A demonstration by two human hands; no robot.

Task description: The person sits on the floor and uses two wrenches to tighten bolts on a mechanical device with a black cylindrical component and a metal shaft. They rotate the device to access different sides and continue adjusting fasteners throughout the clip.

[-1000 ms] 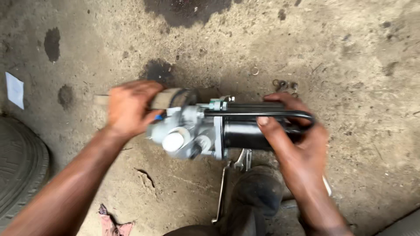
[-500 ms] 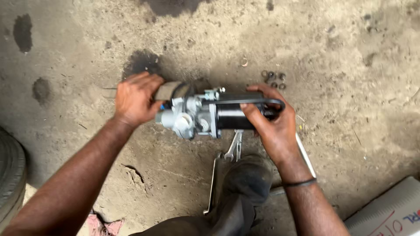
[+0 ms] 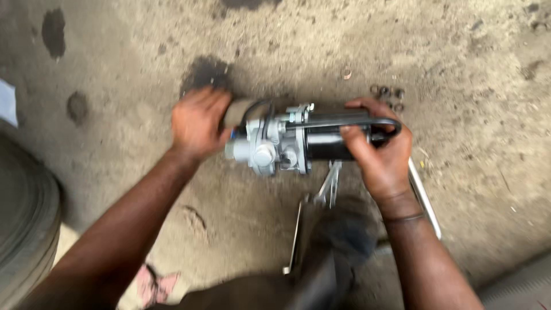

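Observation:
I hold a motor-like metal assembly (image 3: 293, 143) just above a dirty concrete floor, lying sideways. Its left part is a silver cast housing with round fittings, its right part a black cylinder with a black hose looped along the top. My left hand (image 3: 198, 123) grips the brownish cylindrical end at the left. My right hand (image 3: 379, 149) wraps the black cylinder at the right. A silver wrench (image 3: 328, 186) lies on the floor just below the assembly.
Several small dark nuts or washers (image 3: 387, 95) lie on the floor above my right hand. A long metal bar (image 3: 425, 198) rests right of my wrist. A tyre (image 3: 26, 224) fills the lower left. Oil stains (image 3: 204, 72) mark the concrete (image 3: 476, 69).
The view has shifted a little and the tyre shows more at the left. Both hands keep their grip on the assembly, which stays in about the same pose.

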